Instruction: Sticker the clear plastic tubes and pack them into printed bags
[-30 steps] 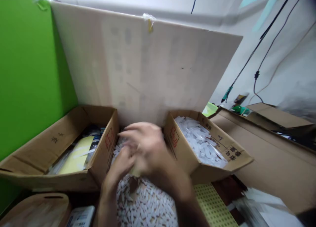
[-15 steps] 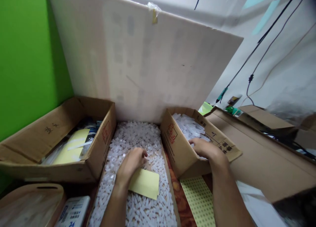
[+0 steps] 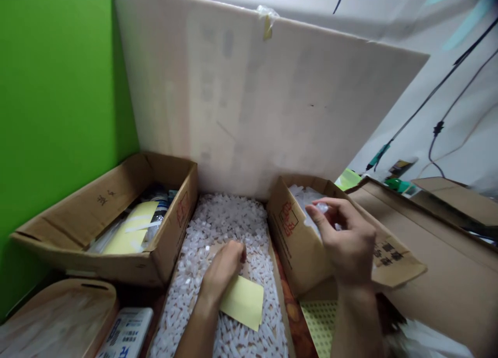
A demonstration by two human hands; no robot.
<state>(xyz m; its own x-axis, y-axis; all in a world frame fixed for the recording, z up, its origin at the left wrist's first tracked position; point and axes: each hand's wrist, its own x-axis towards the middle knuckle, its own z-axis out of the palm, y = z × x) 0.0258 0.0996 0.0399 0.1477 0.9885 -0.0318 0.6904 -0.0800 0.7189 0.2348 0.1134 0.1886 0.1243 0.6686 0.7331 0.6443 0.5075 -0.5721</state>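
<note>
- White board (image 3: 264,98): flat, smooth, leaning at the back, its faint grey print too blurred to read.
- Green panel (image 3: 58,88): plain and matte, cut off at the left.
- Cardboard sheet (image 3: 447,264): brown, creased, running out of view at the right.
- Left box (image 3: 171,254): open, folded cardboard with a red stamp; the bottom of its contents, under pale yellow paper, is hidden.
- Shallow tray (image 3: 285,316): long, thin-rimmed, on the reddish desk (image 3: 292,308); white plastic pieces (image 3: 229,212), small and glossy, cover most of it, and its near end is cut off.
- Right box (image 3: 299,254): cardboard, holding longer translucent plastic pieces, partly masked by the right hand.
- Tan bin (image 3: 111,301): rounded rim, cloudy contents hard to make out.
- Right hand (image 3: 346,233): raised over the right box, thumb and fingertips pinching a translucent piece.
- Left hand (image 3: 229,259): fingers curled low over the tray; whether they grip anything, I cannot tell.
- Dotted sheet (image 3: 321,321): yellow, partly behind the right forearm.
- Yellow paper (image 3: 245,301): flat, square-cornered, above the tray's pieces, one edge behind the left hand.
- Translucent piece (image 3: 322,207): shiny, mostly covered by fingers, its full shape unclear.
</note>
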